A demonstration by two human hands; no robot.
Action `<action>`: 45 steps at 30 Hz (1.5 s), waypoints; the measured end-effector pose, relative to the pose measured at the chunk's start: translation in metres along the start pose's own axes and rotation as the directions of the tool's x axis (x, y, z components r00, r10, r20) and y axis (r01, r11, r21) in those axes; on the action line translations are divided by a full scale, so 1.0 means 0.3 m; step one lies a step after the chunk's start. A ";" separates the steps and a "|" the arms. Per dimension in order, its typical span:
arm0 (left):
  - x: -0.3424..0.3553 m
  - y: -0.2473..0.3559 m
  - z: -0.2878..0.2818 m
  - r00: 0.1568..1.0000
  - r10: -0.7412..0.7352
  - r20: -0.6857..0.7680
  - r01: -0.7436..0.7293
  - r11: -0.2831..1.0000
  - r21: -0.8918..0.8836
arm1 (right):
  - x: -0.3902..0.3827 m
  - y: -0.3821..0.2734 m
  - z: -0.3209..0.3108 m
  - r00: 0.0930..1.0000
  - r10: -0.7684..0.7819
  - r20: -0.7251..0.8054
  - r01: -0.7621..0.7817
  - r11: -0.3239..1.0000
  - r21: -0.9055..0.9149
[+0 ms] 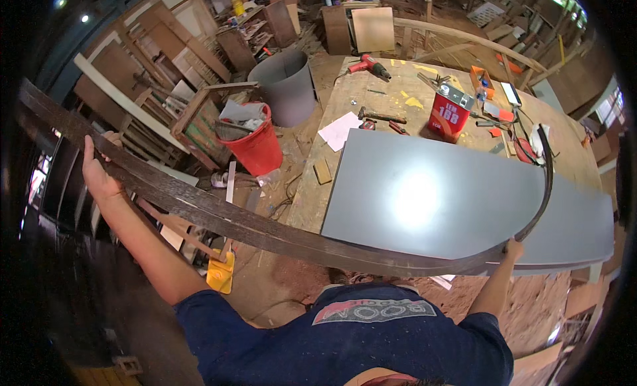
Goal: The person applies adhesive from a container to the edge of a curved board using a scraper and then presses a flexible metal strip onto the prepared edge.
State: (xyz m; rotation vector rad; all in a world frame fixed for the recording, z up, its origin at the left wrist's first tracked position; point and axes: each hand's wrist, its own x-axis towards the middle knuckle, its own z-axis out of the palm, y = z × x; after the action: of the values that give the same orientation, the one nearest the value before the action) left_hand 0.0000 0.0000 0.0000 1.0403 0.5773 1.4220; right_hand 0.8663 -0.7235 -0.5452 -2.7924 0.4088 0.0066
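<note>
A long, dark brown wooden board (265, 232) spans the view in front of me, its shape bent by the lens. My left hand (103, 170) grips it near its far left end, the fingers curled partly out of sight behind it. At the right, my right hand (513, 248) is closed around the same board at the table's near edge. Under and beyond the board's right half lies a smooth grey panel (378, 193) on the worktable (318, 140). A thin dark strip (545, 167) curves up over the panel from beside my right hand.
On the table are a red metal can (451, 112), a red heat gun (368, 66), a hammer (381, 116), a paper sheet (340, 130) and a wood block (322, 172). A red bin (255, 150) and a grey cylinder (285, 87) stand to the left.
</note>
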 end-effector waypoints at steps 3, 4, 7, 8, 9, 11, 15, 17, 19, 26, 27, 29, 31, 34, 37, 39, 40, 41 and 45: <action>0.178 0.104 0.211 0.981 0.172 -0.089 -0.164 0.982 0.097 | -0.275 -0.005 0.239 0.995 0.012 -0.095 0.044 0.827 0.560; 0.174 0.042 0.175 0.967 0.161 -0.198 -0.136 0.982 0.131 | -0.326 -0.047 0.191 0.993 0.113 -0.038 -0.068 0.797 0.600; 0.278 -0.027 0.023 0.969 0.153 -0.194 -0.133 0.985 0.114 | -0.393 -0.181 0.127 0.980 0.197 -0.023 -0.142 0.778 0.611; 0.305 -0.051 0.020 0.939 0.202 -0.278 -0.162 0.974 0.159 | -0.402 -0.201 0.138 0.983 0.174 -0.054 -0.114 0.820 0.561; 0.335 -0.088 0.005 0.900 0.246 -0.359 -0.188 0.964 0.189 | -0.361 -0.196 0.158 0.983 0.175 -0.062 -0.110 0.817 0.566; 0.439 -0.270 -0.068 0.931 0.167 -0.325 -0.153 0.986 0.068 | -0.190 -0.106 0.172 0.949 0.217 -0.228 -0.091 0.883 0.460; 0.273 -0.544 0.213 0.869 0.017 -0.495 -0.017 1.000 0.005 | -0.020 -0.093 0.163 0.946 0.234 -0.223 -0.126 0.901 0.414; 0.167 -0.520 0.185 0.897 -0.043 -0.439 -0.009 0.993 -0.116 | -0.067 -0.217 0.221 0.992 0.126 -0.017 -0.105 0.886 0.452; 0.173 -0.663 0.089 0.912 0.011 -0.410 -0.040 0.997 -0.062 | 0.085 -0.151 0.184 0.991 0.136 -0.004 -0.128 0.942 0.309; -0.056 -0.913 0.288 0.875 -0.160 -0.457 0.080 0.979 -0.189 | 0.427 -0.031 0.182 0.999 -0.052 -0.001 0.051 0.978 -0.204; -0.062 -0.938 0.311 0.873 -0.184 -0.451 0.109 0.976 -0.186 | 0.432 -0.018 0.177 0.974 -0.164 0.158 0.222 0.843 -0.490; -0.069 -1.022 0.345 0.847 -0.203 -0.491 0.131 0.975 -0.177 | 0.429 -0.013 0.159 0.999 -0.042 -0.022 0.030 0.923 -0.383; -0.087 -1.042 0.383 0.829 -0.194 -0.524 0.145 0.980 -0.134 | 0.307 -0.104 0.158 0.969 0.185 -0.165 -0.206 0.970 -0.126; -0.128 -1.047 0.379 0.841 -0.217 -0.495 0.159 0.975 -0.156 | -0.006 -0.383 0.069 0.909 0.350 -0.225 -0.353 0.935 0.030; -0.145 -1.127 0.380 0.899 -0.240 -0.367 0.198 0.969 -0.150 | -0.209 -0.485 0.008 0.947 0.159 -0.280 -0.145 0.987 0.069; -0.130 -1.223 0.416 0.881 -0.287 -0.375 0.214 0.950 -0.226 | -0.260 -0.482 0.088 0.900 -0.140 -0.412 0.122 0.990 -0.068; -0.150 -1.252 0.421 0.846 -0.295 -0.444 0.198 0.947 -0.253 | -0.358 -0.531 0.124 0.892 -0.245 -0.380 0.281 0.959 0.041; -0.178 -1.277 0.417 0.851 -0.306 -0.427 0.212 0.944 -0.254 | -0.520 -0.646 0.150 0.864 -0.351 -0.361 0.427 0.891 0.156; -0.274 -1.366 0.378 0.815 -0.371 -0.445 0.284 0.926 -0.250 | -1.235 -1.133 -0.105 0.627 -0.768 -0.132 0.613 0.382 0.691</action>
State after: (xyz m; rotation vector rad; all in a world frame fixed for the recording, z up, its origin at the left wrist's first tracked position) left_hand 0.2964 -0.0415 -0.3130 0.4032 0.9334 1.3898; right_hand 0.6050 -0.3213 -0.3913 -1.9482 -0.7412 -0.0335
